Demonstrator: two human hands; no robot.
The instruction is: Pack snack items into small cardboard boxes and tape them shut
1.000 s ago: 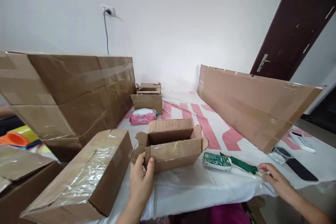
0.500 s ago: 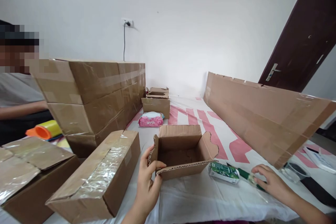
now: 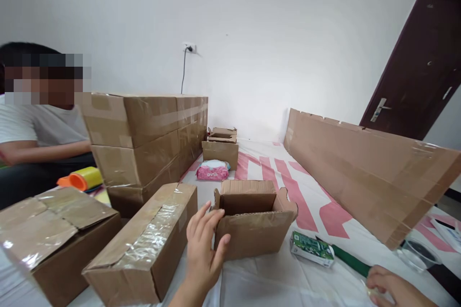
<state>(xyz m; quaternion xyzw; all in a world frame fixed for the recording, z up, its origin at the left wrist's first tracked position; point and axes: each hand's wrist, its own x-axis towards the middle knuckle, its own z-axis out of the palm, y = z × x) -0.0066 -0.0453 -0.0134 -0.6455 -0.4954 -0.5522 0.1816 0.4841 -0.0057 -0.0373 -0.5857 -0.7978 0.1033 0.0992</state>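
Nearest, the right hand curls at the end of a slim green tool; whether it grips, I can't tell. Now the left hand, loosely open, fingers at the left rim of an open-topped brown cardboard box on white-and-pink cloth. Small green-and-white carton just right, pink soft pack beyond!

Print on the pink pack and green carton is illegible.

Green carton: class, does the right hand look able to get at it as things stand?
Probably yes: nothing covers the carton and the right hand is nearby, though the green handle lies between them and may need reaching around.
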